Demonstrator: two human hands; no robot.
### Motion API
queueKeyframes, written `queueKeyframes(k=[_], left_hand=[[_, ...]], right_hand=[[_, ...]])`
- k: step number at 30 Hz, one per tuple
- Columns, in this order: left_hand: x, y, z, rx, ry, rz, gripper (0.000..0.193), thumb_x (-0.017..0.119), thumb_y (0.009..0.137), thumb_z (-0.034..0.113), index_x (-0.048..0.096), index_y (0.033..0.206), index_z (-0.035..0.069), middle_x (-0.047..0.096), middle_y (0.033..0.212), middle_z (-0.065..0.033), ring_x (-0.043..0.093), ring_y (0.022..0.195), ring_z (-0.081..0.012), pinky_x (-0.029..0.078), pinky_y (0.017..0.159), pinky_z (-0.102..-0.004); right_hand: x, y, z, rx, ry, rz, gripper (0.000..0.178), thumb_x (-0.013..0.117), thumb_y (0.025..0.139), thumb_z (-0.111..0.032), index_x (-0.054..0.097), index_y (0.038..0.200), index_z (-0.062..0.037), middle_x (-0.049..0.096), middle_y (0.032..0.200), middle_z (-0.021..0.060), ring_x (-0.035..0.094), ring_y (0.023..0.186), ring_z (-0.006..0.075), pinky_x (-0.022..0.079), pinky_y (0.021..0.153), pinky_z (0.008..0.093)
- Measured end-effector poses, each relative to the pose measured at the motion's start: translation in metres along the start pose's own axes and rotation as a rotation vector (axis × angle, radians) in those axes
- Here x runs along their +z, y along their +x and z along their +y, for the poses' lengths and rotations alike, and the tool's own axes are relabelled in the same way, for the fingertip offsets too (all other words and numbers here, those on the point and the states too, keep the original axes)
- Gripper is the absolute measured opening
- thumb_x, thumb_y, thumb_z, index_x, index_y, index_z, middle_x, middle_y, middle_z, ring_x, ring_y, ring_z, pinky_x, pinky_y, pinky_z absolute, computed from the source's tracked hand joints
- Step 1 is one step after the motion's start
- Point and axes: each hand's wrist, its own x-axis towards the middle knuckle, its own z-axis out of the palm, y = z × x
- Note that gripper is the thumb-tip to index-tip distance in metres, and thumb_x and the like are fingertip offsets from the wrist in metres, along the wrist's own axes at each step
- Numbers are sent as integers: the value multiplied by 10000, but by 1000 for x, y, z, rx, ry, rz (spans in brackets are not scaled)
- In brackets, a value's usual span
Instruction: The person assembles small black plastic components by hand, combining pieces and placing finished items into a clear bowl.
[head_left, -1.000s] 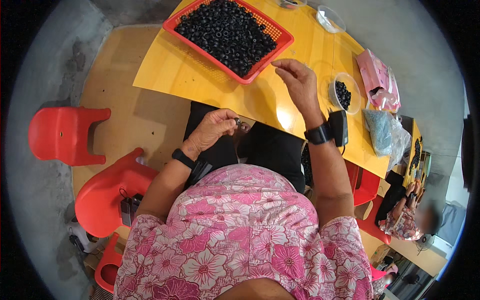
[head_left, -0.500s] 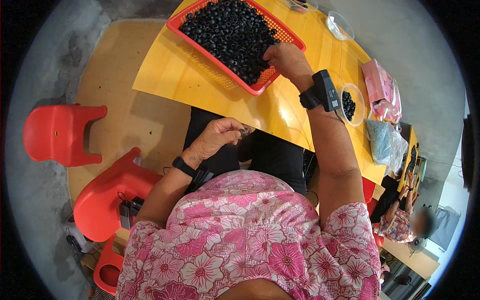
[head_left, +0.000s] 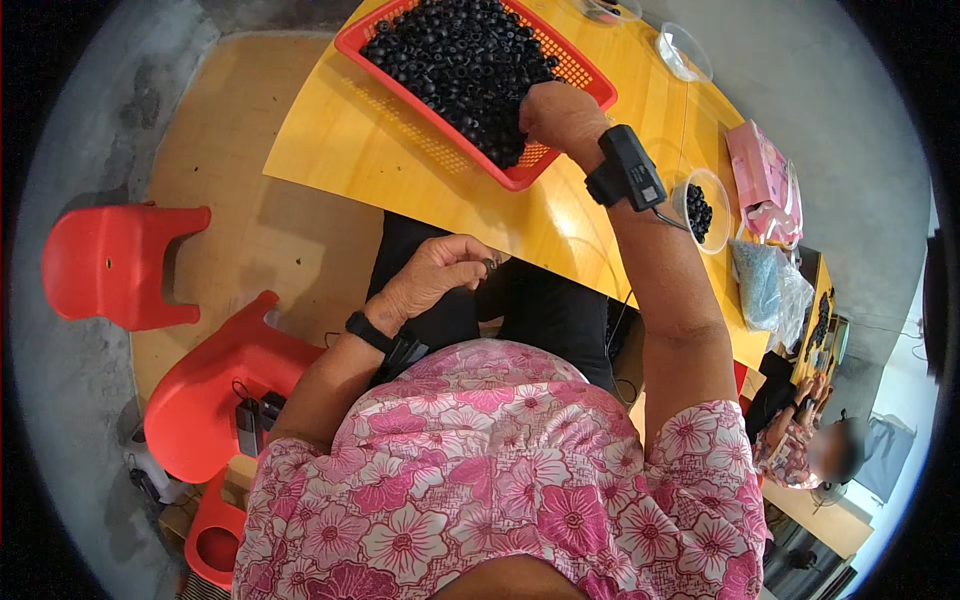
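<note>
My right hand (head_left: 562, 112) reaches over the near right rim of a red slotted plastic basket (head_left: 516, 184). Its fingers are curled down into a heap of small black ring-like parts (head_left: 455, 70), and the fingertips are hidden, so what they hold cannot be made out. Lower down, at the table's near edge and above my lap, my left hand (head_left: 432, 275) is closed in a pinch. Between thumb and forefinger sits a small dark piece (head_left: 490, 266), too small to name.
Right of my forearm on the yellow table (head_left: 350, 140) stands a clear tub (head_left: 707, 210) of small black parts. Beyond it are a pink bag (head_left: 763, 180) and a plastic bag of bluish bits (head_left: 757, 285). Red stools (head_left: 125, 265) stand left. Another person (head_left: 790, 445) sits far right.
My right hand has shifted slightly left among the black parts, and its wrist has turned. My left hand stays almost where it was, still pinching the small piece.
</note>
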Motion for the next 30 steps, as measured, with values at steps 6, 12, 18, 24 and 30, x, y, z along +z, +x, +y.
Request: queueKeyframes(k=[6, 12, 18, 24, 30], left_hand=[[-1, -2, -2, -2, 0, 21, 172, 640, 858, 152, 601, 951, 12, 558, 805, -6, 518, 718, -81, 438, 677, -210], [-2, -1, -4, 11, 19, 19, 172, 636, 862, 151, 600, 960, 14, 557, 809, -4, 516, 717, -80, 439, 676, -210], [-3, -1, -6, 17, 23, 19, 179, 638, 862, 151, 600, 968, 12, 560, 808, -6, 520, 716, -80, 441, 670, -206], [-2, 0, -8, 22, 12, 31, 199, 645, 857, 147, 599, 986, 3, 566, 811, -10, 530, 714, -85, 450, 663, -206], [-1, -1, -7, 4, 31, 40, 205, 649, 853, 150, 596, 993, 9, 571, 820, -12, 541, 713, -89, 457, 660, -205]], right_hand=[[-15, -1, -25, 95, -143, -43, 144, 583, 766, -74, 690, 857, -40, 669, 866, 164, 651, 850, 327, 539, 675, 400], [-16, -4, -28, 103, -177, -34, 162, 565, 775, -49, 694, 872, -47, 672, 880, 159, 657, 845, 319, 539, 663, 408], [-17, -3, -28, 89, -145, -80, 166, 590, 756, -70, 693, 883, -43, 672, 887, 163, 656, 850, 324, 536, 672, 424], [-13, -4, -31, 112, -111, -70, 154, 609, 735, -87, 693, 854, -36, 671, 869, 167, 656, 836, 328, 537, 666, 420], [-8, -2, -33, 121, -79, -98, 166, 614, 718, -72, 688, 858, -25, 666, 864, 179, 652, 836, 339, 535, 691, 410]])
